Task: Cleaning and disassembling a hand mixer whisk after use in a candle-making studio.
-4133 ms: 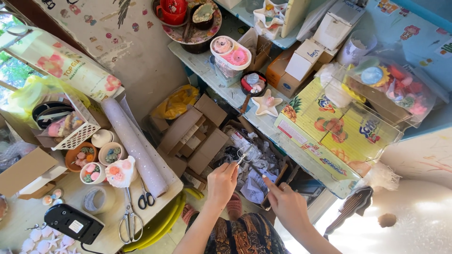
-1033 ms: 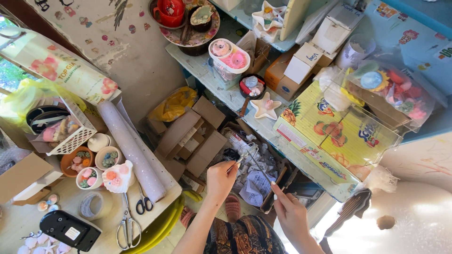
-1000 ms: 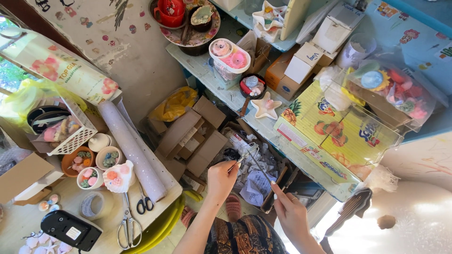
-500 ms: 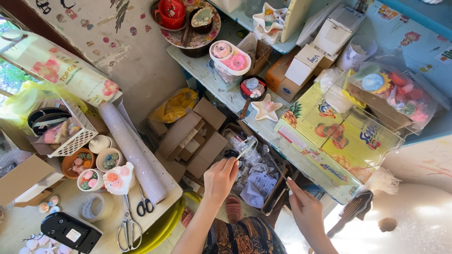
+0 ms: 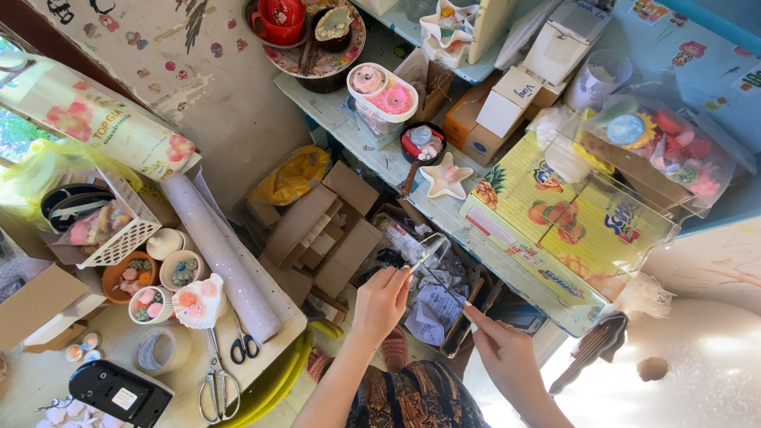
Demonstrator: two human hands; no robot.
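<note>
while we hold clear plastic sleeve (image 5: 428, 255) pinched in left hand (image 5: 382, 301) above open cardboard box (image 5: 317, 230), right hand (image 5: 507, 357), fingers together, points toward it; step likely bagging, next wants steady mouth.

right hand (image 5: 507, 361) wrist cut off by bottom edge; clear piece (image 5: 428, 255) in left hand (image 5: 380, 299) indistinct
</note>
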